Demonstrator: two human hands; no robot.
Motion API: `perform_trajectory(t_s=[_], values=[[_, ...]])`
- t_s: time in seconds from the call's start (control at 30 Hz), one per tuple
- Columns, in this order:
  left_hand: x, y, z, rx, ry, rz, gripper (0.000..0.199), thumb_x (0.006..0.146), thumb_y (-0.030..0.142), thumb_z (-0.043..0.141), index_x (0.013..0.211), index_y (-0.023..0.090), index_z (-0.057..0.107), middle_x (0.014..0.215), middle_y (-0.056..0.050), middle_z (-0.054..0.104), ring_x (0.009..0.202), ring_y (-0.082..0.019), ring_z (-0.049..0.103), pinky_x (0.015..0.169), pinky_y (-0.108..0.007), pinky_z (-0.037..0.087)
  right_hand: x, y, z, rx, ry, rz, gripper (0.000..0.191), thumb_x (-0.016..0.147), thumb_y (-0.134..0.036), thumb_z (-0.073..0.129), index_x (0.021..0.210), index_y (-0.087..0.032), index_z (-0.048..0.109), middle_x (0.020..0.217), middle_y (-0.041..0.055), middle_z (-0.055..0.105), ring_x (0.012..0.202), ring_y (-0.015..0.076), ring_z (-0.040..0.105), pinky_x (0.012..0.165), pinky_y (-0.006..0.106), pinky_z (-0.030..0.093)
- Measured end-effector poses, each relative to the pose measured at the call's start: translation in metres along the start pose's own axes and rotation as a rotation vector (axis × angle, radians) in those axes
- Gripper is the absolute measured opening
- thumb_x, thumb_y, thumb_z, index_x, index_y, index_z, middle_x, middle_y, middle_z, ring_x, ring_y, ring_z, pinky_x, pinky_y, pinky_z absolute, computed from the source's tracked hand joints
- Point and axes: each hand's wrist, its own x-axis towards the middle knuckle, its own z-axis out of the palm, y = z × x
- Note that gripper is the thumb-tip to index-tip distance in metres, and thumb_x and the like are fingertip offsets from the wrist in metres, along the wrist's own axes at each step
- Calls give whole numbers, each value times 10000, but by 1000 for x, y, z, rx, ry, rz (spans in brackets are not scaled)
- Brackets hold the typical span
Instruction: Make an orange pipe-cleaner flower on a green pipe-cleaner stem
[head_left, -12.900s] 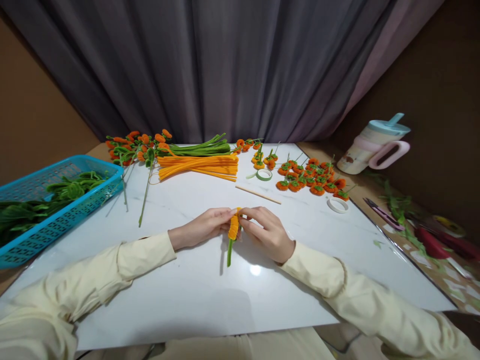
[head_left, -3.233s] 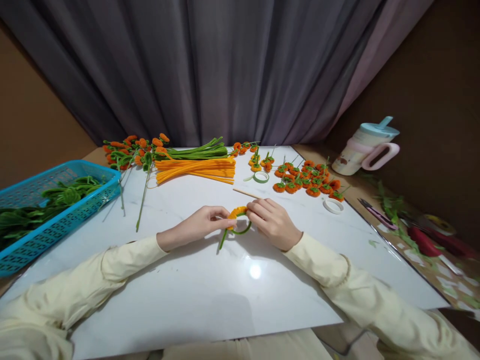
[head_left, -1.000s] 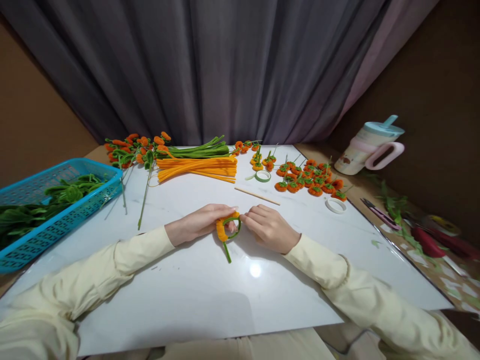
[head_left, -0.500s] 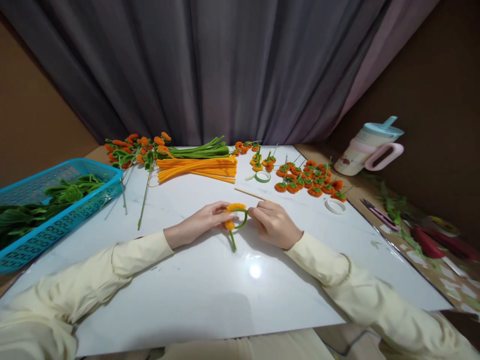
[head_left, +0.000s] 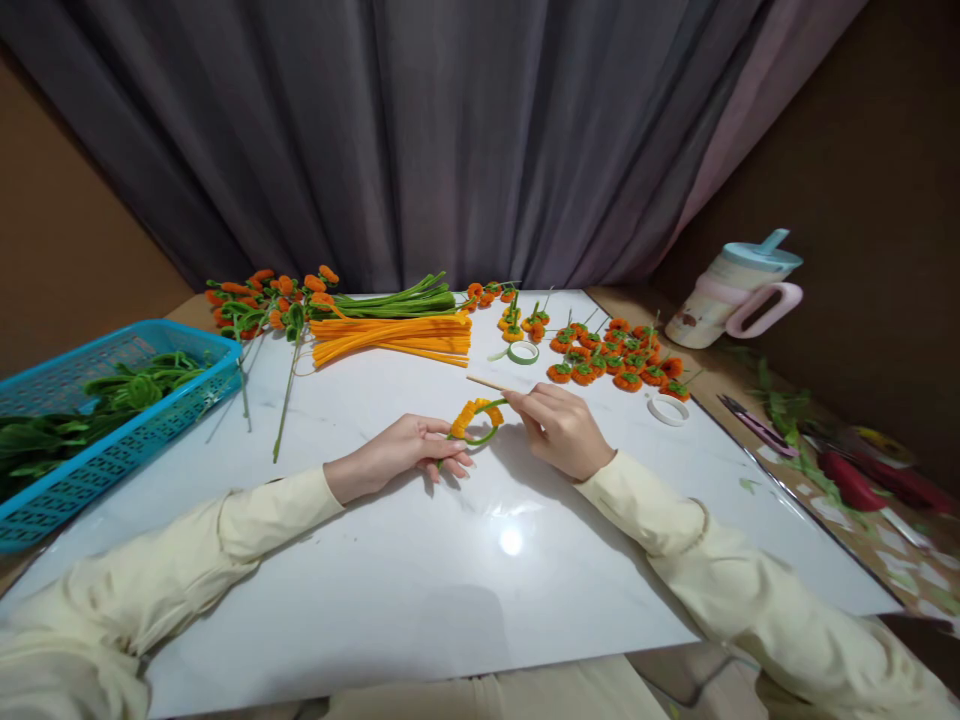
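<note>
Near the middle of the white table, my left hand [head_left: 411,452] pinches a loop of green stem [head_left: 484,438] with orange-yellow fuzzy coils [head_left: 465,416] on it. The green stem's tail runs down between the fingers. Closed fingers of my right hand [head_left: 564,425] hold a thin wooden stick [head_left: 486,383] that points to the left. Those fingertips also meet the upper right end of the green stem. Behind the hands lie a bundle of orange strips [head_left: 394,340] and a bundle of green strips [head_left: 397,302].
A blue basket [head_left: 161,420] of green leaves stands left. Orange flowers [head_left: 626,355] and tape rolls [head_left: 523,352] lie at the back right. Farther right are a handled cup [head_left: 727,295], pink-handled pliers [head_left: 761,425] and scraps. A dark curtain [head_left: 420,140] hangs behind.
The green and orange loop has turned in my left hand, and its tail now points down left. My right hand has shifted slightly right and up, with the stick still in it.
</note>
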Motion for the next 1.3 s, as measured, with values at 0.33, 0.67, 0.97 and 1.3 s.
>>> perform_trajectory(t_s=[0.33, 0.67, 0.97, 1.3], values=[[-9, 30, 0, 267, 42, 129, 370, 807, 455, 575, 966, 131, 655, 1000, -109, 651, 876, -193, 586, 593, -227, 414, 2, -7, -3, 65, -66, -119, 321, 805, -18, 364, 999, -140, 588, 695, 67, 613, 662, 174, 497, 594, 293, 402], [-3, 20, 9, -7, 54, 92, 369, 739, 353, 687, 996, 91, 651, 859, -101, 656, 657, -133, 561, 579, -240, 401, 0, -17, -1, 21, -89, -223, 239, 786, -43, 383, 928, -117, 561, 617, 52, 528, 635, 181, 452, 572, 294, 338], [-2, 10, 12, -73, 31, 111, 304, 728, 310, 709, 953, 123, 628, 844, -55, 640, 730, -135, 579, 679, -244, 437, 0, -17, 1, 16, -108, -163, 190, 763, -27, 405, 831, -129, 550, 562, 25, 495, 581, 167, 401, 562, 273, 284], [-2, 8, 12, -115, 71, 59, 301, 683, 243, 748, 928, 111, 634, 850, -69, 649, 769, -159, 624, 744, -287, 505, -1, -11, 1, 23, -106, -128, 223, 726, -20, 395, 802, -137, 569, 560, 30, 508, 572, 166, 413, 562, 261, 314]])
